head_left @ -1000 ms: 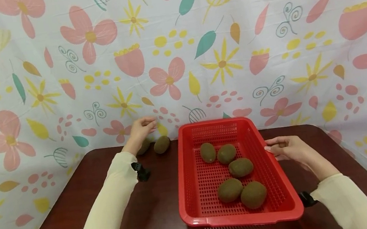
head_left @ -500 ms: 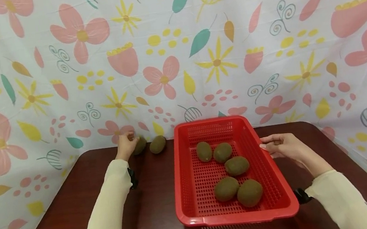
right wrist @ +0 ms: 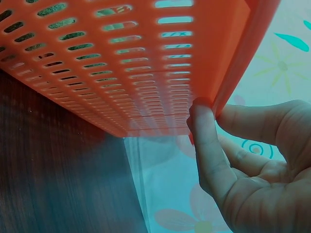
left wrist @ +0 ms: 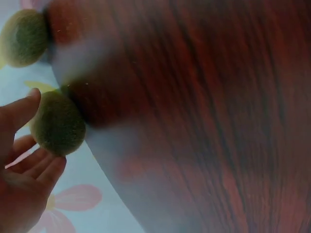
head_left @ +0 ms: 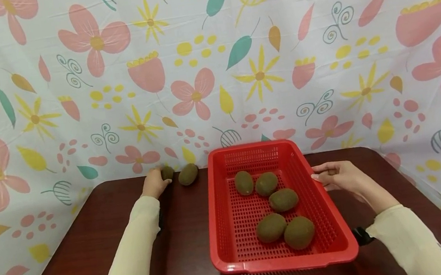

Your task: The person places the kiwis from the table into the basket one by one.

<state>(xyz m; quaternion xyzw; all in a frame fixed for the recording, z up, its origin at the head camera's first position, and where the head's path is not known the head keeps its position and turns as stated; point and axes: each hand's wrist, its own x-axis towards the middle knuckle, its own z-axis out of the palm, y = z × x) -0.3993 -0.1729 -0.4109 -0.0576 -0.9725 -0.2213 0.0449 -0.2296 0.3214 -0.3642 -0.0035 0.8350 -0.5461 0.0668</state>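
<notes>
At the far left of the table, my left hand (head_left: 153,183) has its thumb and fingers around a brown kiwi (left wrist: 58,123), touching it on opposite sides. A second kiwi (head_left: 188,174) lies just right of it, apart from the hand. My right hand (head_left: 343,181) pinches the right rim of a red plastic basket (head_left: 285,263); in the right wrist view, its thumb and fingers take the edge of the perforated wall (right wrist: 155,87) between them. Inside the basket lie several kiwis (head_left: 283,200), loosely spread over the slotted floor.
The dark wooden table (head_left: 93,245) reaches back to a white cloth (head_left: 198,25) printed with flowers and leaves. Both loose kiwis sit near the table's far edge, close to the cloth. The basket takes up the table's centre right.
My left hand has come down to the left and now has its fingers around the far-left kiwi. My right hand stays on the basket rim. The view has shifted slightly.
</notes>
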